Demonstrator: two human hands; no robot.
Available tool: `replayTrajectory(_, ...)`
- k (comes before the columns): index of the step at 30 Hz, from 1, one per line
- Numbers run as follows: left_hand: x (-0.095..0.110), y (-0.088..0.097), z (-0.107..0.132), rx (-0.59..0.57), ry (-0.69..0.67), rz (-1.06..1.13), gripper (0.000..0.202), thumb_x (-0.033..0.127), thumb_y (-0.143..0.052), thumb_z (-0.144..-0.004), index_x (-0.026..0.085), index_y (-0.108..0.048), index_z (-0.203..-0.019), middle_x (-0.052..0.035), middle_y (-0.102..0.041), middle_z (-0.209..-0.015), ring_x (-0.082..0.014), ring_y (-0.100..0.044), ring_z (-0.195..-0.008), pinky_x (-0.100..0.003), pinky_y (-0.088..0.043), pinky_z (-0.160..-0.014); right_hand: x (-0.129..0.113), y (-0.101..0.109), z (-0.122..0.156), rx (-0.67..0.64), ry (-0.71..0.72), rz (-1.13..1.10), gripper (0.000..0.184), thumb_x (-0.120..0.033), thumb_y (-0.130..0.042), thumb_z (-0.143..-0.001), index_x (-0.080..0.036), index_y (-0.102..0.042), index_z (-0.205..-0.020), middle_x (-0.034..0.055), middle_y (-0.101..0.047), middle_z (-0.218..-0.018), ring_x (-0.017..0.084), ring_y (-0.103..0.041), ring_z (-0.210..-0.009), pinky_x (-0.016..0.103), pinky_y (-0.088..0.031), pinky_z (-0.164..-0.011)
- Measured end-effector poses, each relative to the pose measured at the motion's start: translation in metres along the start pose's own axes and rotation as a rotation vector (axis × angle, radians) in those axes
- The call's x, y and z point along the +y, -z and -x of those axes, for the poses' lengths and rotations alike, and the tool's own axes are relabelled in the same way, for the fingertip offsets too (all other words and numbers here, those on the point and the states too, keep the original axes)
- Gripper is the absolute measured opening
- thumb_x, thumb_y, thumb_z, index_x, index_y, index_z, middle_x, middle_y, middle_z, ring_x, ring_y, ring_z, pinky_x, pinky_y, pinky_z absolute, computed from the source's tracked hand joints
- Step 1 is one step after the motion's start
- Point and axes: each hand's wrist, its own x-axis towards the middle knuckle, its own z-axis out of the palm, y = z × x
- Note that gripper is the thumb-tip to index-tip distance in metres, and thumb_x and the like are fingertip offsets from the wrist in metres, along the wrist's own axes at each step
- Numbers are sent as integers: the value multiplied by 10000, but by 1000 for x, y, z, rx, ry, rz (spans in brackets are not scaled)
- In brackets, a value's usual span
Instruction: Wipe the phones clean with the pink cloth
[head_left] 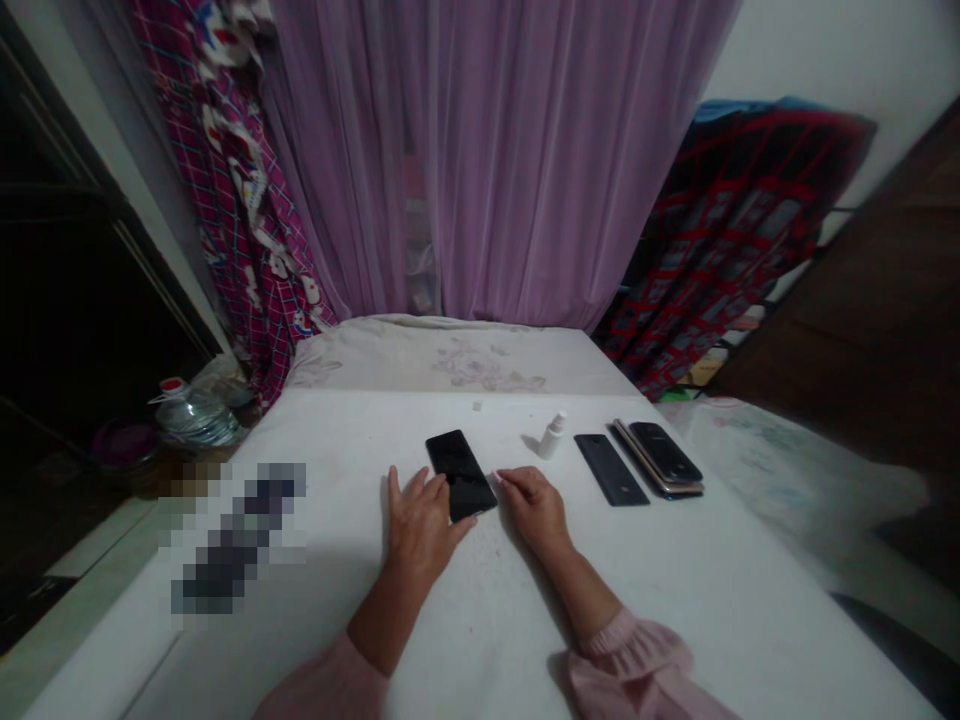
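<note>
A black smartphone (463, 470) lies on the white tabletop, dark glass side up. My left hand (420, 520) is at its near left corner, thumb on the bottom edge and a fingertip on the left edge, the other fingers spread over the table. Just beyond its right edge is my right hand (534, 505), thumb and fingers pressed together in a pinch; whatever may be between them is too small to make out. A small white spray bottle (551, 438) stands upright beyond my right hand.
To the right lie a dark flat phone panel (610, 470) and a stack of phones (664, 455). A pixelated dark item (236, 545) is on the left. A tiny pale square (477, 406) lies farther back. Beside the table stands a large clear bottle (196, 415); purple curtains (517, 160) hang behind.
</note>
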Motion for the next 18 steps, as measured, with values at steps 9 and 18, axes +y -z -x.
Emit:
replayTrajectory(9,-33,27,-50,-259,-324,-38,317,215,-618,-848,254,-673,-1158,-51,-565,-1402,-279,-412,-1366,-544,-190,-1164,7,-2,0,85,-34,-124,240,-366,-575,-839,-239,-775,-874,64,-723,-840,195,-667,-801,321,-535,-728)
replayTrajectory(18,-40,8,-100,-535,-471,-233,835,13,-637,-630,220,-435,-1413,-117,-369,-1546,-302,-209,-1468,-549,-30,-1180,5,0,0,87,-19,-161,222,-348,-586,-826,-242,-776,-869,56,-713,-807,191,-660,-783,318,-534,-725)
